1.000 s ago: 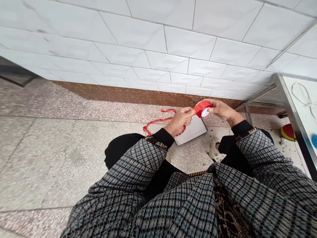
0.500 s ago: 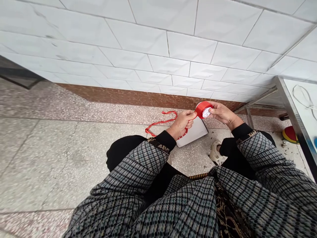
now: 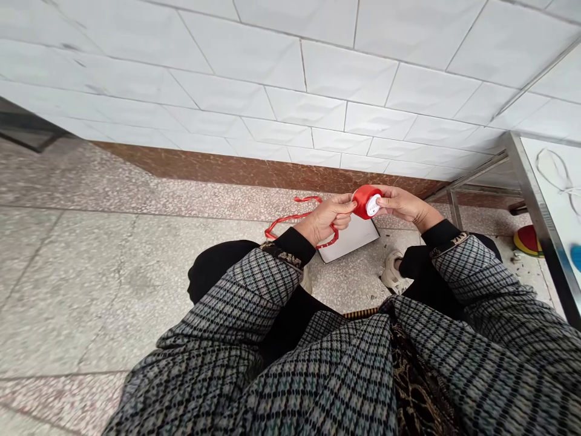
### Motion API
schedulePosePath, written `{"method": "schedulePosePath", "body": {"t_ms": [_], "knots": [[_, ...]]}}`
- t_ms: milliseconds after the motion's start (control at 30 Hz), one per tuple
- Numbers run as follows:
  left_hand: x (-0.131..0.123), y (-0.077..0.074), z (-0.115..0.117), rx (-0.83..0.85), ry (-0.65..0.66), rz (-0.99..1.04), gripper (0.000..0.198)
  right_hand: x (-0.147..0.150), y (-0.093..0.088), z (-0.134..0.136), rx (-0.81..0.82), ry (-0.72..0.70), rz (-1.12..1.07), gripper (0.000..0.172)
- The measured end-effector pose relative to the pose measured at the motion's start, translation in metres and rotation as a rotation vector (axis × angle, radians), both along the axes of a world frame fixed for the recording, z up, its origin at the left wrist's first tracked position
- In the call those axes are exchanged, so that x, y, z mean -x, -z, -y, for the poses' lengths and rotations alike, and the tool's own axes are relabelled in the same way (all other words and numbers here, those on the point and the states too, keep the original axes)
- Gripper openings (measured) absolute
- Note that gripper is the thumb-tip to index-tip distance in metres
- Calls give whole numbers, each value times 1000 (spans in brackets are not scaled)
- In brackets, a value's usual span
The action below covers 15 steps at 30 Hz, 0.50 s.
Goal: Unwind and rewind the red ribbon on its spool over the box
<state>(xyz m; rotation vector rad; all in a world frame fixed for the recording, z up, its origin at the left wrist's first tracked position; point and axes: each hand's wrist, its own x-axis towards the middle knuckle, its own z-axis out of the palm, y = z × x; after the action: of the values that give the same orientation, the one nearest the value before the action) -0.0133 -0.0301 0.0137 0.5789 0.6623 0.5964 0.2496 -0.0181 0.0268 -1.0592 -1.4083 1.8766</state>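
My right hand [image 3: 399, 204] grips a roll of red ribbon [image 3: 364, 201] by its side, with the thumb on the white round label [image 3: 373, 205]. Pinched between the thumb and fingers of my left hand [image 3: 325, 218] is the red ribbon at the roll's left edge. A length of red ribbon [image 3: 288, 218] trails from below my left hand toward the floor on the left, and part of it curves under that hand. Beneath both hands lies a white flat box or board [image 3: 351, 240] on the floor.
A white tiled wall [image 3: 281, 109] rises in front. At the right stands a metal-framed table [image 3: 547, 200] with a white cord [image 3: 563, 181] on top. A red, yellow and green round object [image 3: 528, 240] sits near its legs. My shoe [image 3: 393, 270] is on the speckled floor.
Both hands and the ribbon roll have shifted slightly left in the view, and the roll's label looks turned a little. The camera view has also moved slightly.
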Motion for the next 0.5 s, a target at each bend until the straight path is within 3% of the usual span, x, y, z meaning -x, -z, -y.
{"method": "schedulePosePath", "body": {"t_ms": [133,233,400,500], "knots": [[1,2,1,35,133,-66,20,-8,-8,-5,-167,-106,189,61],[-1,3,3,28,149,-82,16,-9,-10,-5,-225,-142,312,56],[-4,-3,5,-25,24,-120,12,-10,-11,-5,-277,-45,348,52],[-5,-8,7,-75,-89,-145,20,-13,-11,-7,-258,18,327,54]]}}
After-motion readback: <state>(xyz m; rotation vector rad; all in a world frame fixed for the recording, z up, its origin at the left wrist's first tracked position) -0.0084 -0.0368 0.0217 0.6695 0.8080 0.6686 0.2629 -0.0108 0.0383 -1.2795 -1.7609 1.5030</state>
